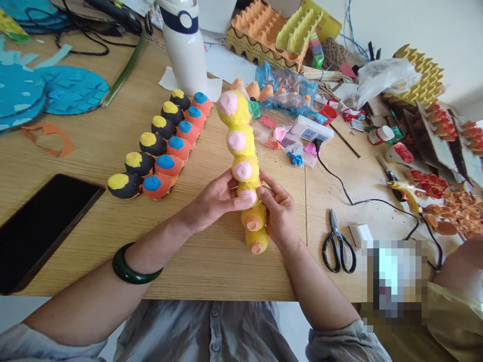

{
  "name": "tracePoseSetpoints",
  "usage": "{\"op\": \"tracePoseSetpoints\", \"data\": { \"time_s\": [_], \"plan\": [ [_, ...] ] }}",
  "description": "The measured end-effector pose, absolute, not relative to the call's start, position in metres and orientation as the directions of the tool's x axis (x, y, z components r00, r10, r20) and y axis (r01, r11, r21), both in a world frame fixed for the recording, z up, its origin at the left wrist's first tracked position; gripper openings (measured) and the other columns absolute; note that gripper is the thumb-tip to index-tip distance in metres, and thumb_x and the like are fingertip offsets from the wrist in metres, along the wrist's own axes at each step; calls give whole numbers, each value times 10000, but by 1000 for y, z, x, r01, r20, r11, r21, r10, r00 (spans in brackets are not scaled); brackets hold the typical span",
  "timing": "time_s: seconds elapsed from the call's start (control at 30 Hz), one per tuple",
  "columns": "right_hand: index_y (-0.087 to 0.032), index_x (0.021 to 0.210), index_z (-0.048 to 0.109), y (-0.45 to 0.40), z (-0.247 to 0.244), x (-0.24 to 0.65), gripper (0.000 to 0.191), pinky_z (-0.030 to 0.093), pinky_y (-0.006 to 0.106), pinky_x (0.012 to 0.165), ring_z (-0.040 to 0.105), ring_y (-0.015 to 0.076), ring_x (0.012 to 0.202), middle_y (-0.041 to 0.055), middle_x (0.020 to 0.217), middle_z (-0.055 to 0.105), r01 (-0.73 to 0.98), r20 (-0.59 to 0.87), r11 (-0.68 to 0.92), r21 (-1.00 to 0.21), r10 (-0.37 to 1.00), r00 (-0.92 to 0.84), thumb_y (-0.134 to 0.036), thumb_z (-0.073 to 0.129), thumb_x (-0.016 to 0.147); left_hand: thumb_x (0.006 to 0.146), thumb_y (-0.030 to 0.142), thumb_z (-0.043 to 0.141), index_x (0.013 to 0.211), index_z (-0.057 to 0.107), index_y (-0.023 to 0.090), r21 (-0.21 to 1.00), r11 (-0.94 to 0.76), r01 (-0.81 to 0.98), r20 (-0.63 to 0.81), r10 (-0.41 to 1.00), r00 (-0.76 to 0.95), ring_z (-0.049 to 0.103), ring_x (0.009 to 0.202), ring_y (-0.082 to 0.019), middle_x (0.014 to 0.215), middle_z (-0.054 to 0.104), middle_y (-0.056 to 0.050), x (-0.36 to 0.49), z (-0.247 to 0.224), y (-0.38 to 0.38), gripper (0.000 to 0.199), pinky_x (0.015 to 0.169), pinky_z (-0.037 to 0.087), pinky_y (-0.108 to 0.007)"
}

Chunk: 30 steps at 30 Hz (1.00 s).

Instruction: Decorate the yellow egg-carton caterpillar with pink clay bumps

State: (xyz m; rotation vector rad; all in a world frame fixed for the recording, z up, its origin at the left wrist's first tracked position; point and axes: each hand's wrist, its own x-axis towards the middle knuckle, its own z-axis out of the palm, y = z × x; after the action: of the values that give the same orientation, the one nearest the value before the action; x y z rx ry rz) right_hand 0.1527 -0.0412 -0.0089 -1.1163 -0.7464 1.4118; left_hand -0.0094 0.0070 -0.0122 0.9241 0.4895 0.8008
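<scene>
A yellow row of egg-carton cups [243, 138] is held up over the table, its far end raised. Pink clay caps cover the tops of the upper cups, while the two lowest show bare orange-brown tips. My left hand [222, 196] grips the row from the left, thumb on the fourth cup's pink cap. On the right side, my right hand [277, 203] closes round the same part, its thumb against the cup. Left of the hands lie a black row with yellow caps [151, 144] and an orange-red row with blue caps [176, 147], side by side.
A phone [45, 226] lies at the left, a white bottle [184, 50] behind. Scissors [338, 246], a power strip [311, 129] with a cable, a glue gun [409, 195] and clay packets are on the right. Another person's arm [462, 266] rests at the right edge.
</scene>
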Motion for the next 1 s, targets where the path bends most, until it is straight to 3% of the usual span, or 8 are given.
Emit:
{"op": "tracePoseSetpoints", "data": {
  "time_s": [0.13, 0.3, 0.43, 0.6, 0.83, 1.0],
  "plan": [
    [-276, 1309, 752, -43, -6, 151, 507, 549, 317, 706, 649, 150, 668, -54, 733, 739, -315, -212, -169, -934, 972, 105, -426, 859, 837, 827, 285, 878, 1198, 697, 214, 849, 358, -389, -87, 821, 564, 664, 1153, -242, 1169, 730, -57, -7, -15, 6, 419, 937, 542, -320],
    [-290, 1289, 757, -40, -10, 153, 482, 557, 332, 737, 708, 184, 761, -20, 839, 796, -333, -243, -198, -922, 965, 99, -451, 828, 840, 840, 301, 867, 1118, 735, 210, 796, 431, -425, -131, 808, 574, 668, 1049, -206, 1078, 737, -33, -4, -13, 8, 321, 932, 530, -319],
    [-316, 1252, 767, -37, -13, 154, 445, 574, 340, 730, 761, 224, 872, 5, 993, 844, -378, -293, -240, -894, 952, 89, -471, 810, 837, 868, 377, 849, 1168, 750, 215, 768, 451, -455, -142, 812, 565, 669, 1143, -235, 1159, 755, -47, -3, -12, 8, 355, 996, 530, -345],
    [-309, 1214, 771, -36, -13, 153, 426, 610, 364, 783, 779, 249, 985, 10, 1072, 849, -429, -311, -254, -867, 948, 68, -451, 829, 816, 841, 335, 883, 1199, 751, 199, 801, 455, -388, -188, 807, 559, 679, 1139, -232, 1185, 772, -58, -5, -16, 8, 406, 985, 533, -335],
    [-298, 1178, 781, -34, -15, 155, 420, 615, 384, 811, 774, 244, 946, 19, 1099, 844, -482, -368, -295, -825, 928, 62, -481, 826, 803, 828, 396, 903, 1243, 748, 199, 807, 448, -385, -170, 800, 576, 679, 1226, -268, 1251, 777, -81, -4, -14, 8, 485, 979, 538, -329],
    [-295, 1148, 788, -31, -22, 156, 399, 603, 358, 828, 763, 216, 929, 2, 1057, 848, -535, -388, -301, -789, 920, 53, -449, 848, 785, 784, 342, 940, 1190, 767, 212, 793, 496, -353, -234, 784, 575, 709, 1102, -222, 1189, 798, -60, -5, -15, 9, 460, 908, 538, -289]
  ]
}}
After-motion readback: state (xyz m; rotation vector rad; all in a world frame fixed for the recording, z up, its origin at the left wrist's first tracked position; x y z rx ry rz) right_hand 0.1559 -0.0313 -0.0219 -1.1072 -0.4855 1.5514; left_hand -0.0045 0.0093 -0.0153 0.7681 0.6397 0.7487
